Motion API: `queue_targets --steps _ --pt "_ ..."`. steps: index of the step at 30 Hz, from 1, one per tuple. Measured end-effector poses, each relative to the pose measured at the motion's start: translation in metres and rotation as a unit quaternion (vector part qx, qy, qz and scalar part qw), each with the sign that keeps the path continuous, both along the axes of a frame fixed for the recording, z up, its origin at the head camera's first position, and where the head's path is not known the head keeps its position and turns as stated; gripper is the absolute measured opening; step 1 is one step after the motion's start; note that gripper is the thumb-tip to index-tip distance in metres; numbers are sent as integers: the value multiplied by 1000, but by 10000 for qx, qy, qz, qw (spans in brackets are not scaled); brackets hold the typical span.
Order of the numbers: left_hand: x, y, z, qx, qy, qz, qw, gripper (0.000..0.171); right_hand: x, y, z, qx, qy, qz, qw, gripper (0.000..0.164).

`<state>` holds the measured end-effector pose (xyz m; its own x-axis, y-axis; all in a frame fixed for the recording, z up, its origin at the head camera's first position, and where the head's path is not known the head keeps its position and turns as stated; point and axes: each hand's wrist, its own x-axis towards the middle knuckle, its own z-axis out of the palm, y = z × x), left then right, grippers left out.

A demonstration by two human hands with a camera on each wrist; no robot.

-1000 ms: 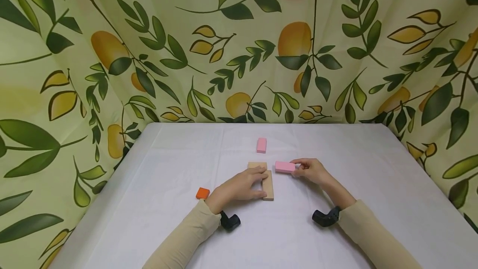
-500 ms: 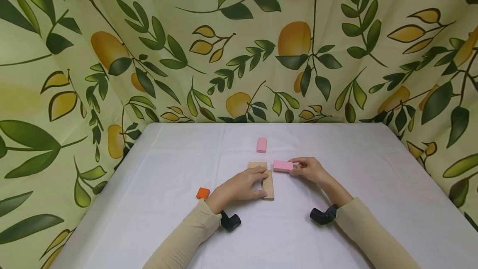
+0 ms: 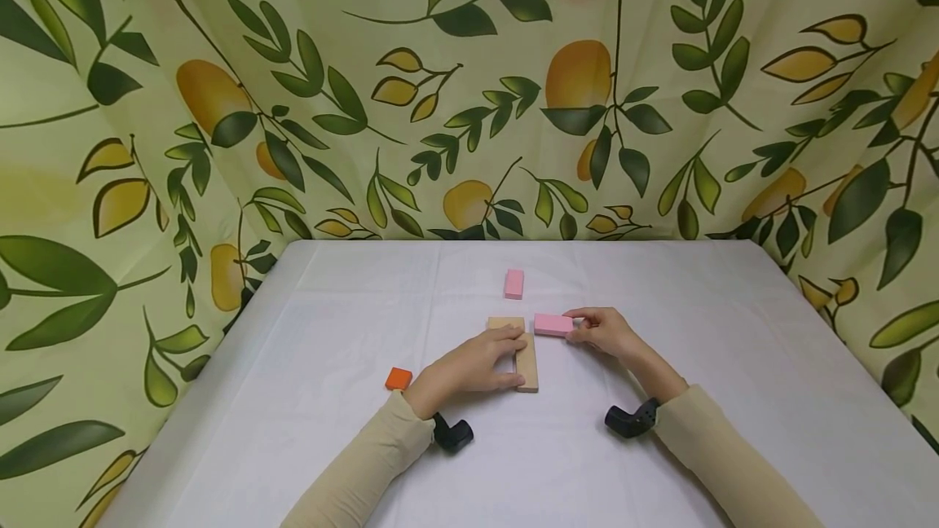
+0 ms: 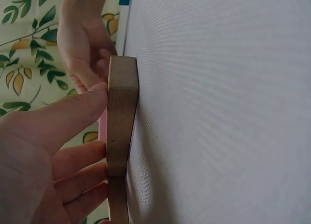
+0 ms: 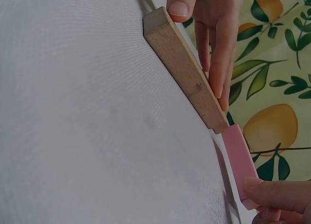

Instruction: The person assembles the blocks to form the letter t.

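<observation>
My left hand [image 3: 480, 361] rests on a long plain wooden block [image 3: 527, 373]. Its thumb lies near the front end and its fingertips touch farther along, the fingers fairly straight. A second wooden block [image 3: 506, 323] lies crosswise at the far end, partly behind the fingers. With thumb and fingers my right hand [image 3: 605, 331] pinches one end of a pink block [image 3: 552, 324]. The pink block's other end comes right up to the far end of the long wooden block [image 5: 187, 76], as the right wrist view shows.
Farther back on the white-covered table [image 3: 352, 292] lies another pink block [image 3: 514, 284]. An orange block [image 3: 399, 379] sits beside my left wrist. A leaf-and-fruit patterned curtain [image 3: 293, 145] hangs behind the table. Each wrist wears a black camera mount [image 3: 453, 435].
My right hand has moved a little to the left with the pink block, bringing it closer to the wooden blocks. The left hand has stayed in place.
</observation>
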<state>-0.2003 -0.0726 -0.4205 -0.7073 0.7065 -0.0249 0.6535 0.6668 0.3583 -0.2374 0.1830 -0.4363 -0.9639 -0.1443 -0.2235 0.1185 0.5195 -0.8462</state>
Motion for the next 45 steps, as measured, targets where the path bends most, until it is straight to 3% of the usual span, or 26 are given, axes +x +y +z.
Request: queue_targets --steps 26,45 --pt "2 2 5 -145 -128 180 9997 57 -4 -8 -3 -19 80 -32 10000 44" --pt "1 2 1 -191 -93 173 9996 56 -5 -12 -5 98 77 19 9999 44"
